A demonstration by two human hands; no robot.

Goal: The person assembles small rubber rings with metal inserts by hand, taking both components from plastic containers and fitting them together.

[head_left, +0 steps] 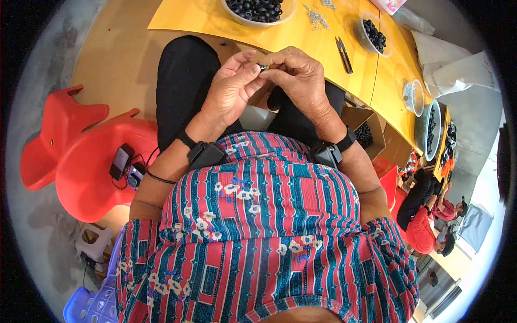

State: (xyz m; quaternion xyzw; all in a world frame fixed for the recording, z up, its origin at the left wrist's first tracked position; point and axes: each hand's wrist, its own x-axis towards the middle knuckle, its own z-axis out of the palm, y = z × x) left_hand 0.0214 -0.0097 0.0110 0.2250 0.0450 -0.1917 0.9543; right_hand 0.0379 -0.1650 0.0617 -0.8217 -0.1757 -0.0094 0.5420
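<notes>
Above my lap, just off the table's near edge, both hands meet at the fingertips around a small dark part (262,68). It is mostly covered by fingers, so its exact kind does not show. My left hand (230,89) pinches it from the left, palm partly turned up. From the right, my right hand (299,79) grips it between thumb and index finger, the other fingers curled. Beyond the hands, on the yellow table (194,20), stands a bowl of small black round parts (254,9). Black thread snips (343,55) lie on the table to the right.
Small clear pieces (318,20) lie loose near another bowl of black parts (374,35). Farther right are a clear tub (413,97) and a larger basin (425,140). A cardboard box (351,119) sits below. Red chairs (81,172) stand left; people in red (421,230) sit right.
</notes>
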